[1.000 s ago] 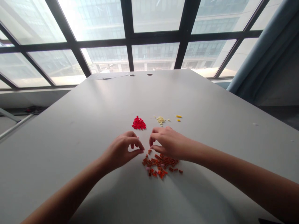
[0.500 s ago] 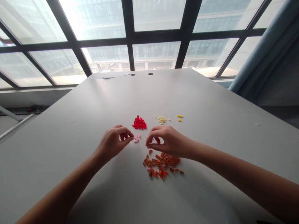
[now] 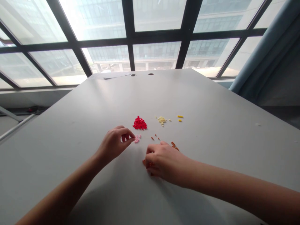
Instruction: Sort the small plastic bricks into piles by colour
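Observation:
My left hand (image 3: 116, 140) is closed in a pinch, its thumb and fingertips right at a small cluster of pink toy building bricks (image 3: 137, 139). What the pinch holds, if anything, is too small to make out. My right hand (image 3: 164, 161) lies over the pile of brown and orange bricks (image 3: 143, 162), fingers curled down into it. Its fingertips and most of that pile are hidden under the hand. Beyond its knuckles a long brown brick (image 3: 173, 145) shows. A few tiny brown bricks (image 3: 152, 138) lie apart, farther up the table.
Behind the pink bricks sits a heap of red bricks (image 3: 140, 123). Cream bricks (image 3: 161, 121) are to its right, then two yellow pieces (image 3: 180, 117). All rest on a white table (image 3: 70, 150). Large windows (image 3: 154, 56) stand beyond it, with a blue curtain (image 3: 260, 62) at right.
My right hand has come down and toward me onto the brown and orange pile, covering most of it and uncovering the tiny brown bricks. The left hand has hardly moved.

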Demonstrator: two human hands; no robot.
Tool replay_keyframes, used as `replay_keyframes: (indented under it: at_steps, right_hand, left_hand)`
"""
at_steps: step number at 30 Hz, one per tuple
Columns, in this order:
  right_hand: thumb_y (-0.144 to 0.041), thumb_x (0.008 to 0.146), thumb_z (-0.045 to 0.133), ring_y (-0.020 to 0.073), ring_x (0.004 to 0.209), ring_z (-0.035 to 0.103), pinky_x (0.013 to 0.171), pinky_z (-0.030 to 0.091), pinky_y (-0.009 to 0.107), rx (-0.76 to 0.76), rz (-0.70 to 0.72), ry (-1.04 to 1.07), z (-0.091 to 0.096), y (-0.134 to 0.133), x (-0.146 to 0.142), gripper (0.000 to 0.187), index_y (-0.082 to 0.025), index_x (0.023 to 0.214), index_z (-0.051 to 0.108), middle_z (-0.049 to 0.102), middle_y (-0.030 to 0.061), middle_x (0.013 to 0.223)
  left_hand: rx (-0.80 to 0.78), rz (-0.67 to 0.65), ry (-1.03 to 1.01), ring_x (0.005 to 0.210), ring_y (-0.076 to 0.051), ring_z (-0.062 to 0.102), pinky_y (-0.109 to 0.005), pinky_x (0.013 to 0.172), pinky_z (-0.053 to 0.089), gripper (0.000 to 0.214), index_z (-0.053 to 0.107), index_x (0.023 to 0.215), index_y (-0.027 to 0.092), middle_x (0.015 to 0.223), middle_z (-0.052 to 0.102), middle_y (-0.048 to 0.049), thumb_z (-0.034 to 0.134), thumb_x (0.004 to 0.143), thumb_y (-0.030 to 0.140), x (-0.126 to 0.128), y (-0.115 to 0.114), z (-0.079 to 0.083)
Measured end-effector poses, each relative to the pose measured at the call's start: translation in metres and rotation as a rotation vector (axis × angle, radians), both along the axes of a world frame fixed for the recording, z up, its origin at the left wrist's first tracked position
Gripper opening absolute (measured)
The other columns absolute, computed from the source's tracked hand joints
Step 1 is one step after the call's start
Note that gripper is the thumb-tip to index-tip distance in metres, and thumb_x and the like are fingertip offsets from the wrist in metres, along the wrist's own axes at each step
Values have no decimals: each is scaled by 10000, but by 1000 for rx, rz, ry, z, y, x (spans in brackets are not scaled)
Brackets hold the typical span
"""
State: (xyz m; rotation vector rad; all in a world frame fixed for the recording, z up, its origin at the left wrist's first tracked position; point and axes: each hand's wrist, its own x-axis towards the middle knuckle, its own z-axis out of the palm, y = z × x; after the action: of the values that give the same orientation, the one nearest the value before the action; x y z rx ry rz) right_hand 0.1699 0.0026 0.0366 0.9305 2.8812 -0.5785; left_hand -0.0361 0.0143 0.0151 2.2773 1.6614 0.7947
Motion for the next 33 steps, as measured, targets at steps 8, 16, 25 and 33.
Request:
replay_keyframes:
  at_steps: [8, 16, 25, 33]
  right_hand:
    - [-226, 850, 582, 153, 721, 542, 683, 377, 283, 46, -60, 97, 4, 10, -4, 127, -157, 881, 684, 609, 81, 934]
    - [-190, 830, 628, 90, 621, 501, 688, 412, 254, 60, -268, 529, -30, 56, -22, 91, -157, 871, 703, 619, 52, 909]
    - [-132, 798, 625, 101, 630, 549, 645, 420, 227, -14, -226, 449, -11, 53, 22, 109, -160, 846, 718, 680, 24, 762]
    - [-138, 769, 664, 113, 674, 585, 667, 415, 227, -70, -104, 294, -12, 7, 56, 79, -195, 771, 719, 661, 26, 805]
  left_hand:
    - [22, -5, 0, 561, -101, 542, -212, 566, 428, 126, 694, 720, 198, 643, 591, 7, 601, 762, 271, 0, -1, 4]
    - [9, 9, 66, 592, -113, 549, -229, 588, 429, 107, 693, 758, 205, 675, 588, 2, 601, 780, 256, -6, 2, -4]
    - [-148, 22, 41, 669, -145, 591, -290, 693, 464, 334, 629, 1000, 205, 798, 632, -5, 698, 718, 370, -10, 4, -14]
    - [-79, 29, 52, 668, -136, 598, -272, 679, 459, 196, 674, 901, 216, 789, 609, -12, 602, 814, 376, -2, 2, -16]
